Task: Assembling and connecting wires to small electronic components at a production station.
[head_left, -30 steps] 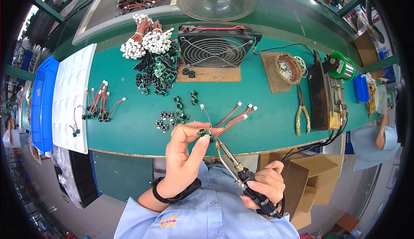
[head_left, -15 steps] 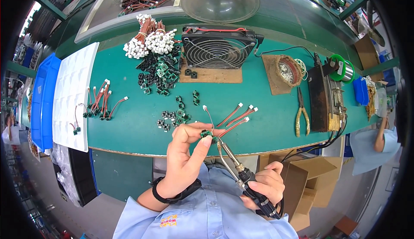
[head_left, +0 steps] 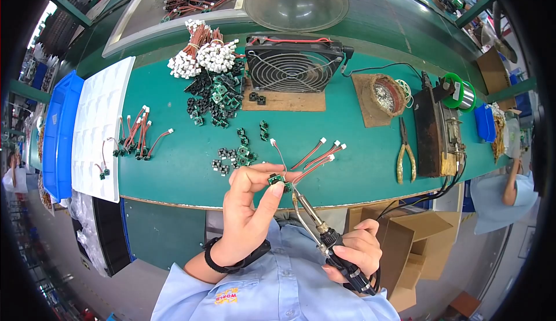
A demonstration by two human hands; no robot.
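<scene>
My left hand [head_left: 252, 196] pinches a small green circuit board [head_left: 276, 180] between thumb and fingers above the table's front edge. A thin wire lead with a white plug [head_left: 273, 141] rises from behind the board. My right hand [head_left: 359, 251] is wrapped round the black handle of a soldering iron [head_left: 331, 237], which has a thin metal tube along its shaft. The iron's tip lies close to the board's right side; whether they touch I cannot tell. Several loose wire leads [head_left: 321, 154] with white plugs lie just beyond my fingers.
Small boards [head_left: 217, 98] and bundled leads [head_left: 208, 49] are heaped beside a black fan [head_left: 292, 66]. Finished-looking wired boards [head_left: 139, 138] lie by a white tray [head_left: 98, 130]. Pliers [head_left: 405, 153], a solder spool [head_left: 461, 94] and a round dish [head_left: 387, 96] stand right.
Both hands hold almost the same place, with the board and the iron barely shifted. The iron's tip still stays by the board.
</scene>
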